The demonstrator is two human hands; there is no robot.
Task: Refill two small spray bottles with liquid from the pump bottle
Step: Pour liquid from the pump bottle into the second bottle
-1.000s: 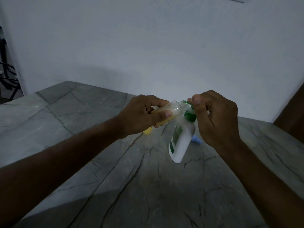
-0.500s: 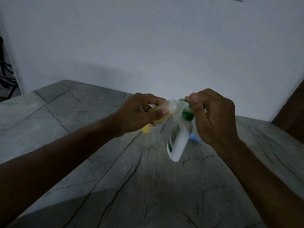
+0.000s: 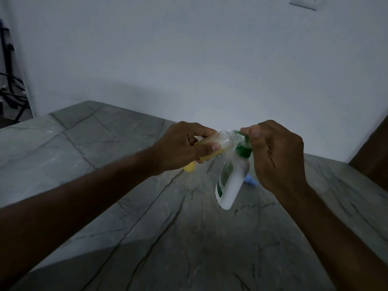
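Observation:
My left hand (image 3: pixel 180 144) grips a small clear spray bottle (image 3: pixel 218 141) with yellowish liquid in it, held nearly level with its open neck pointing right. My right hand (image 3: pixel 277 156) holds the white pump bottle (image 3: pixel 231 183) by its green pump head (image 3: pixel 243 151), thumb on top; the bottle hangs tilted above the table. The pump spout meets the small bottle's neck. A yellow piece (image 3: pixel 189 168) shows below my left hand. A light blue piece (image 3: pixel 251 181) lies on the table behind the pump bottle, partly hidden.
The grey veined stone table (image 3: pixel 168 238) spreads below both arms. A white wall stands behind it. Dark cables and a stand (image 3: pixel 10 95) are at the far left. A dark brown surface (image 3: pixel 373 152) edges the right side.
Both hands and the two bottles have stayed together in the same hold; the view has shifted slightly. The pump bottle hangs at about the same tilt.

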